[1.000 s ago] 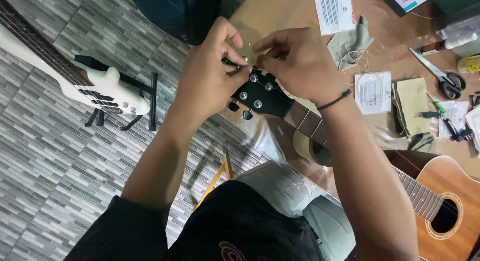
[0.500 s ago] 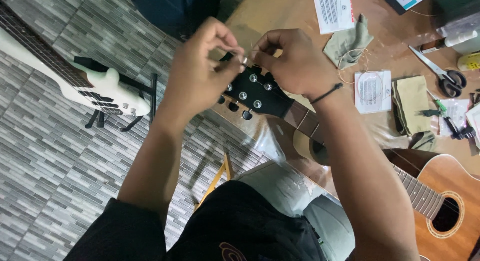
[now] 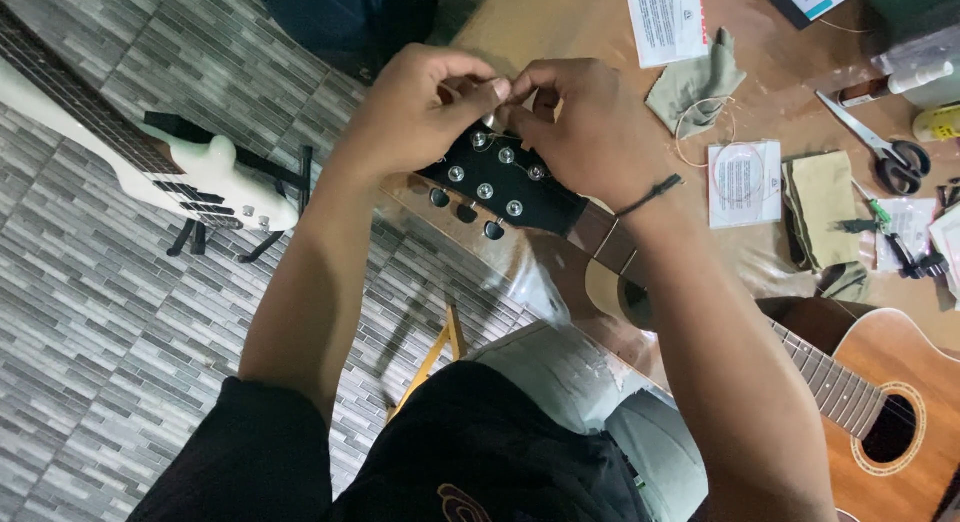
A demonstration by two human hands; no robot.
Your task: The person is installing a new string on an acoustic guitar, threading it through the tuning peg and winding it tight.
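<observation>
We look down on the acoustic guitar (image 3: 870,402), laid across the worktop (image 3: 590,22); its long axis runs from the body at the lower right corner up-left to the black headstock (image 3: 500,187), which overhangs the worktop's left edge. Both hands meet just above the headstock's far end, equally near: our left hand (image 3: 425,112) and right hand (image 3: 585,122) touch fingertip to fingertip, pinching something small we can't make out, perhaps a string, at the tuning posts (image 3: 490,167)
</observation>
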